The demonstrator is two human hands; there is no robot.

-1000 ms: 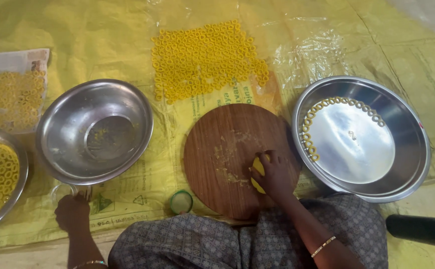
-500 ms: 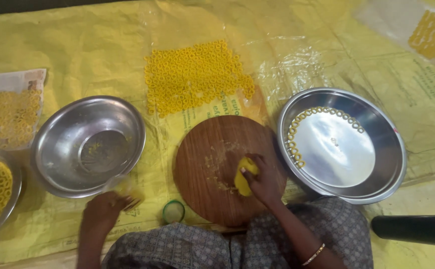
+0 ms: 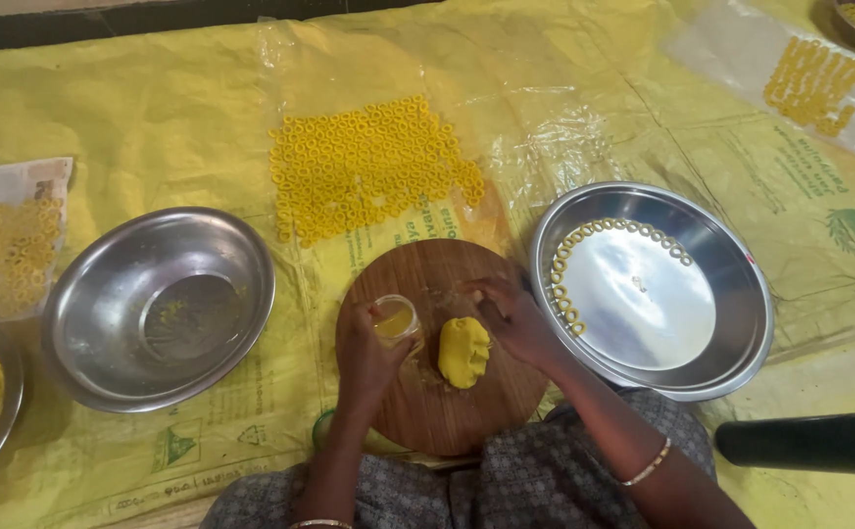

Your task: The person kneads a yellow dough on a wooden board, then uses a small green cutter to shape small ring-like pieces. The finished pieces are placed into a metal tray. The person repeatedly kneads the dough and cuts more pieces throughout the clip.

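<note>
A round wooden board [image 3: 447, 402] lies in front of me on the yellow sheet. On it rests a lump of yellow dough [image 3: 464, 352]. My left hand [image 3: 368, 353] holds a small clear cup [image 3: 395, 319] with yellow liquid, tilted over the board's left side. My right hand [image 3: 511, 315] hovers over the board just right of the dough, fingers bent, holding nothing I can make out.
Left of the board sits a steel bowl [image 3: 104, 362]; a steel plate [image 3: 731, 343] with a row of dough rings lies to its right. A patch of yellow rings [image 3: 368, 167] lies beyond the board. More rings lie far left and top right. A black cylinder [image 3: 800, 443] lies at right.
My left hand came from the sheet onto the board, now holding the small cup. My right hand let go of the dough, which lies on the board. The view tilted and shifted.
</note>
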